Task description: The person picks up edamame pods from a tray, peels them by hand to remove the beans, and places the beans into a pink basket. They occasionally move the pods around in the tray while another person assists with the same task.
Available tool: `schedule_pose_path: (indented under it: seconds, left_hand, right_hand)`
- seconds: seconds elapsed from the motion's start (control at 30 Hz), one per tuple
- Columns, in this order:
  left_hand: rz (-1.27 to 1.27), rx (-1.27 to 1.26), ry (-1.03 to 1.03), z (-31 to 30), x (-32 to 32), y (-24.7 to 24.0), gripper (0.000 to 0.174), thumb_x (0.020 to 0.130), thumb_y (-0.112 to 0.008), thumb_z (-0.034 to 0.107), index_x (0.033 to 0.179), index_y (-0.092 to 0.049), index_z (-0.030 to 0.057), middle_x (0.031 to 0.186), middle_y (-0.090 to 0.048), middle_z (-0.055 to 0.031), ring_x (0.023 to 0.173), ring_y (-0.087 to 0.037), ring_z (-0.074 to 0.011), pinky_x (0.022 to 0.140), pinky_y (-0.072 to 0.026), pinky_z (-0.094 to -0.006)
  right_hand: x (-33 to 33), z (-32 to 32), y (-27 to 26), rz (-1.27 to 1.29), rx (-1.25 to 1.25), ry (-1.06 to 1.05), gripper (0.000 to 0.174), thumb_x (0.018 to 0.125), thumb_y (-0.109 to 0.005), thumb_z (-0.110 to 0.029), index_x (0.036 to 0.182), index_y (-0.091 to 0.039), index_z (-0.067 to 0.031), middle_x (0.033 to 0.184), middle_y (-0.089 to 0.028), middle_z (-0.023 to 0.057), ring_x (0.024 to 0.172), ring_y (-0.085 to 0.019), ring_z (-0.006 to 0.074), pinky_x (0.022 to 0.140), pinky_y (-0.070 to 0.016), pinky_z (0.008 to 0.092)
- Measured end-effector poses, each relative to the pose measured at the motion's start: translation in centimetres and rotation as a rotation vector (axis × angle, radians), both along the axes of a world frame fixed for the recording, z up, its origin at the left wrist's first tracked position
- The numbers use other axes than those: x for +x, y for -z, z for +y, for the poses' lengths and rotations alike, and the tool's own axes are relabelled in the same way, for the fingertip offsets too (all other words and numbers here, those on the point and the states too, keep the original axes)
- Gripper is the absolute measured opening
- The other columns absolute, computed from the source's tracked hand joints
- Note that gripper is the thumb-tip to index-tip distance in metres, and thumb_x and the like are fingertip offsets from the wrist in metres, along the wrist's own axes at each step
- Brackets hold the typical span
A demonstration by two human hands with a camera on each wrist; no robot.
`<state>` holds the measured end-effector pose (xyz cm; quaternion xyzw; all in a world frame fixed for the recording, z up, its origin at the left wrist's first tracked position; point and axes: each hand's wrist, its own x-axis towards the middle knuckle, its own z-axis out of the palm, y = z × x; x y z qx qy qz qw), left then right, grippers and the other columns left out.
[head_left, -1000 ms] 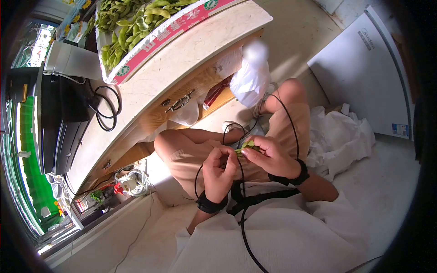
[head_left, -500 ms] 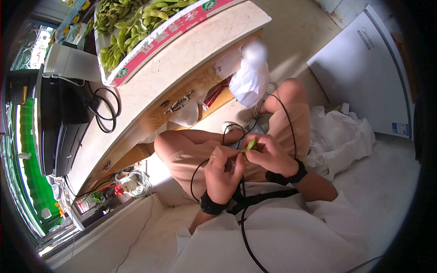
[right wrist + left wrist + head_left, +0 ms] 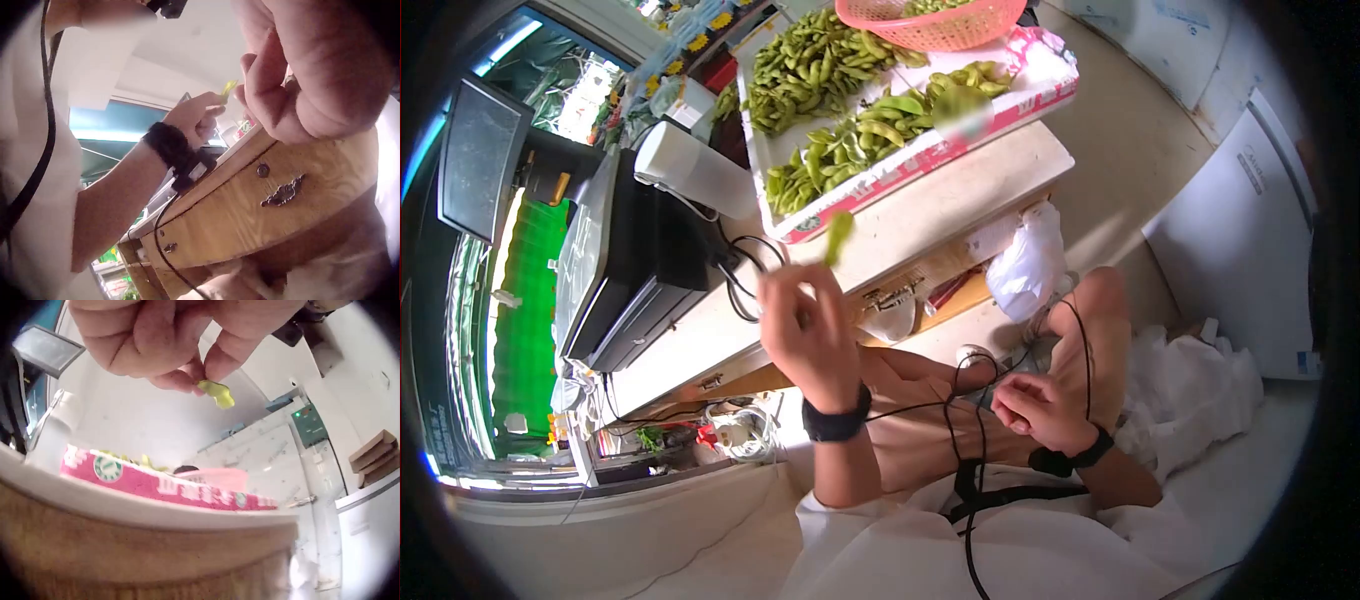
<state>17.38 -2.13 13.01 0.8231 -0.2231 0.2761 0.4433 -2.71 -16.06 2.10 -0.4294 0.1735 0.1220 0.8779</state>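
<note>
My left hand [image 3: 810, 325] is raised in front of the counter and pinches a green soybean pod [image 3: 838, 236] between thumb and fingertips. In the left wrist view the yellow-green pod [image 3: 217, 394] sticks out past the fingertips. My right hand [image 3: 1040, 408] hovers over the lap with fingers curled inward, and no pod shows at its fingertips. A shallow white foam tray with a pink printed side [image 3: 940, 152] stands on the counter, beyond the left hand. Inside it lie a big heap of green pods [image 3: 805, 80] and a smaller row of pods [image 3: 840, 155] along the near side.
A pink plastic basket [image 3: 940, 28] stands at the tray's far end. Black machines [image 3: 640, 290] and a white container [image 3: 695, 170] occupy the counter's left part. White plastic bags [image 3: 1028, 262] lie around the legs. Black cables [image 3: 950, 400] cross the lap.
The hands were together over the lap at a pod. Now the left hand has moved up and left toward the tray with a pod; the right stays low. The head view has shifted, showing more tray.
</note>
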Motion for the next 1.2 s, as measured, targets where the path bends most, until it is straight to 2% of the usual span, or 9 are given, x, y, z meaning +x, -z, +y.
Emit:
schedule_pose_path:
  seconds: [0.1, 0.3, 0.5, 0.57, 0.7, 0.83, 0.97, 1.1, 1.2]
  left_hand:
    - [-0.024, -0.034, -0.061, -0.2, 5.3, -0.5, 0.009, 0.087, -0.060, 0.007, 0.082, -0.058, -0.0006, 0.062, -0.051, 0.0018, 0.055, -0.042, -0.0011, 0.048, -0.0326, -0.0184]
    - [-0.025, 0.182, -0.131, -1.6, 9.6, -1.5, 0.024, 0.089, -0.059, 0.018, 0.090, -0.064, -0.0063, 0.072, -0.063, -0.0057, 0.063, -0.052, -0.0081, 0.059, -0.0430, -0.0231]
    - [0.513, -0.278, 0.363, -0.4, 2.6, -1.9, 0.023, 0.093, -0.050, 0.019, 0.095, -0.062, -0.0007, 0.072, -0.056, 0.0001, 0.054, -0.037, -0.0016, 0.048, -0.0275, -0.0182]
    - [0.691, -0.214, 0.483, -0.8, -2.3, -1.2, 0.023, 0.092, -0.048, 0.017, 0.098, -0.060, -0.0015, 0.079, -0.058, -0.0019, 0.061, -0.046, -0.0065, 0.058, -0.0370, -0.0199]
    - [1.061, -0.110, 0.748, 0.4, -7.8, 3.7, 0.042, 0.098, -0.040, 0.031, 0.122, -0.047, -0.0036, 0.104, -0.055, -0.0083, 0.096, -0.051, -0.0152, 0.085, -0.0398, -0.0271]
    - [1.192, -0.320, 0.810, 0.7, -11.6, 8.0, 0.057, 0.099, -0.030, 0.041, 0.134, -0.034, -0.0042, 0.115, -0.049, -0.0118, 0.100, -0.049, -0.0159, 0.086, -0.0390, -0.0258]
    - [1.239, -0.277, 0.780, 0.9, -12.9, 8.7, 0.064, 0.098, -0.026, 0.047, 0.138, -0.026, -0.0034, 0.117, -0.047, -0.0113, 0.092, -0.050, -0.0161, 0.082, -0.0404, -0.0260]
    - [1.167, -0.326, 0.798, 1.1, -12.6, 9.1, 0.060, 0.098, -0.028, 0.044, 0.136, -0.031, -0.0022, 0.115, -0.049, -0.0093, 0.086, -0.051, -0.0120, 0.076, -0.0412, -0.0233]
    - [1.282, -0.393, 0.731, 1.4, -12.1, 8.5, 0.030, 0.096, -0.048, 0.016, 0.121, -0.047, -0.0005, 0.108, -0.054, -0.0054, 0.082, -0.051, -0.0037, 0.064, -0.0402, -0.0178]
  right_hand:
    - [-0.4, 0.4, -0.2, 0.035, 0.009, -0.013, 0.022, 0.096, -0.048, -0.019, 0.083, -0.054, -0.0037, 0.068, -0.051, 0.0013, 0.052, -0.038, 0.0033, 0.046, -0.0312, 0.0164]
    - [-0.7, 0.3, 0.1, -0.058, 0.014, -0.100, 0.021, 0.097, -0.046, -0.020, 0.093, -0.059, -0.0027, 0.071, -0.054, 0.0012, 0.056, -0.042, 0.0035, 0.048, -0.0328, 0.0171]
    - [-1.0, 0.0, 0.7, 0.006, 0.250, -0.033, 0.020, 0.095, -0.048, -0.015, 0.088, -0.060, -0.0003, 0.072, -0.054, 0.0015, 0.057, -0.044, 0.0049, 0.049, -0.0336, 0.0181]
    - [-0.9, 0.1, 1.0, 0.004, 0.282, -0.019, 0.019, 0.095, -0.048, -0.014, 0.087, -0.059, -0.0003, 0.072, -0.053, 0.0013, 0.058, -0.045, 0.0050, 0.049, -0.0333, 0.0183]
    - [-0.2, 0.7, -0.6, -0.163, -0.085, 0.077, 0.012, 0.091, -0.057, -0.015, 0.092, -0.060, -0.0027, 0.079, -0.055, -0.0012, 0.065, -0.047, 0.0059, 0.054, -0.0370, 0.0192]
    - [0.3, 0.9, -0.8, -0.361, -0.637, 0.151, 0.019, 0.080, -0.068, -0.007, 0.096, -0.059, -0.0010, 0.092, -0.061, 0.0068, 0.073, -0.054, 0.0124, 0.066, -0.0438, 0.0253]
    - [0.2, 1.7, 0.3, -0.423, -0.734, 0.121, 0.014, 0.079, -0.069, -0.007, 0.088, -0.059, -0.0017, 0.098, -0.060, 0.0124, 0.076, -0.060, 0.0231, 0.068, -0.0471, 0.0294]
    - [0.1, 1.6, 0.0, -0.378, -0.616, 0.134, 0.012, 0.083, -0.066, -0.007, 0.089, -0.058, -0.0011, 0.089, -0.063, 0.0088, 0.080, -0.060, 0.0123, 0.070, -0.0466, 0.0254]
    - [0.0, 0.5, -0.1, -0.178, -0.375, 0.210, 0.008, 0.086, -0.061, -0.003, 0.092, -0.056, -0.0009, 0.087, -0.058, -0.0002, 0.080, -0.052, 0.0021, 0.069, -0.0428, 0.0173]
